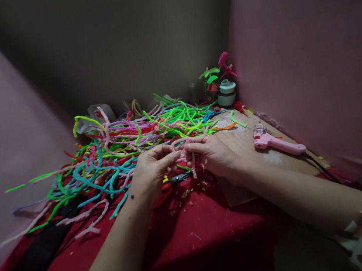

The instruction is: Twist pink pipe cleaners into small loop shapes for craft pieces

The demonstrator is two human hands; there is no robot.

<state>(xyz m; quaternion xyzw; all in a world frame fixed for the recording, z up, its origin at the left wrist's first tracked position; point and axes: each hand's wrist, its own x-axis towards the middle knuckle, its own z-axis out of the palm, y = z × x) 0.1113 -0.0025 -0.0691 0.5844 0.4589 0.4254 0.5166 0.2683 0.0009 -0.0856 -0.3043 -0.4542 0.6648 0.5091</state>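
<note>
Both hands are close together, just in front of the heap of chenille stems [181, 113]. The right hand [214, 153] pinches a pale pink chenille stem [193, 167] between thumb and forefinger, and the left hand [153, 165] has its thumb and fingers closed on the same piece from the other side. The stem arcs up in a loop at the heap's near edge, with one end hanging below the right fingertips; how its middle is wound is hidden by the fingers.

The step in hand looks like bending or twisting this stem into shape. The next move seems to call for one pinch kept firm while the other turns the wire core, with the loop left uncrushed.

A dark-handled tool [179, 178] lies under the hands in front of the heap, its exact kind unclear, with small clippings [188, 192] near it on the red cloth [208, 229]. A pink hot glue gun [279, 144] rests on a board [237, 190] to the right of the heap, apart from both hands
</note>
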